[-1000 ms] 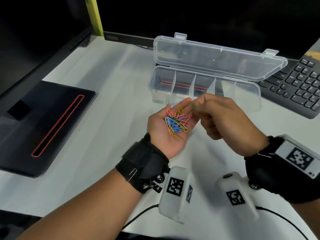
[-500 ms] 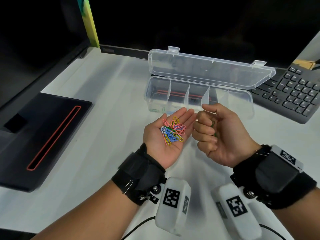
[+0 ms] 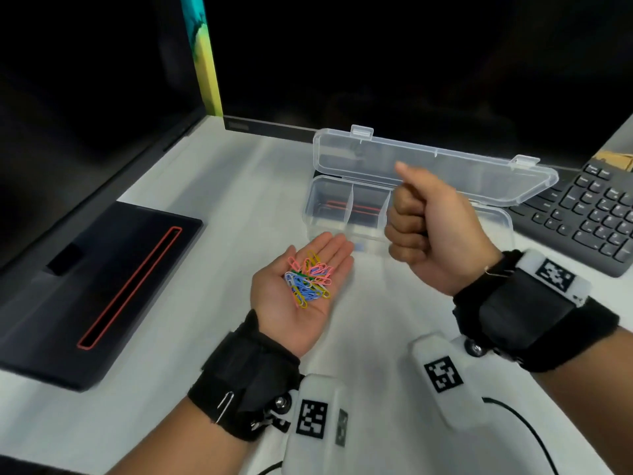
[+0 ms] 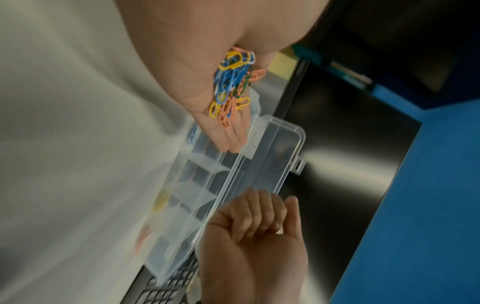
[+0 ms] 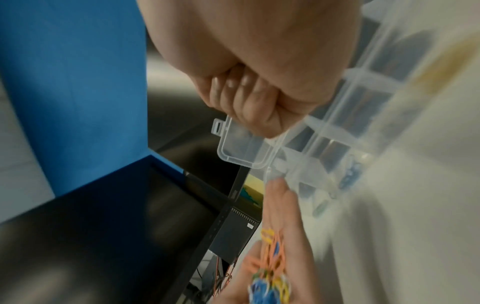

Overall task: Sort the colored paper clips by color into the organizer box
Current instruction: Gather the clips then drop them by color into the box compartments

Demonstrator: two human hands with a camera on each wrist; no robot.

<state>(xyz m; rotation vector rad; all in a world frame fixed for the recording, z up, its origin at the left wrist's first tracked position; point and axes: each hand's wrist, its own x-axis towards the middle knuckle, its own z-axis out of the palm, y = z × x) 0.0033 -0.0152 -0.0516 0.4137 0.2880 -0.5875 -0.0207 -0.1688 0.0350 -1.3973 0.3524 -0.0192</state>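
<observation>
My left hand [image 3: 308, 303] lies palm up and open above the white desk, carrying a loose pile of paper clips [image 3: 308, 281] in blue, yellow, pink, orange and green. The same pile of paper clips [image 4: 231, 82] shows in the left wrist view. My right hand [image 3: 421, 228] is a fist with the thumb up, over the middle of the clear organizer box [image 3: 325, 207]. The green clip it took is hidden inside the fingers [image 5: 246, 96]. The box lid [image 3: 428, 166] stands open. Blurred blue [image 4: 192, 133], yellow [image 4: 161, 201] and orange [image 4: 142, 236] clips lie in separate compartments.
A black keyboard [image 3: 599, 217] lies right of the box. A flat black device with a red-edged slot [image 3: 102, 275] sits at the left. A dark monitor [image 3: 376, 63] stands close behind the box lid.
My right hand pinched a green clip from the pile, curled into a fist and rose forward to above the box. The left hand stayed open with the pile.
</observation>
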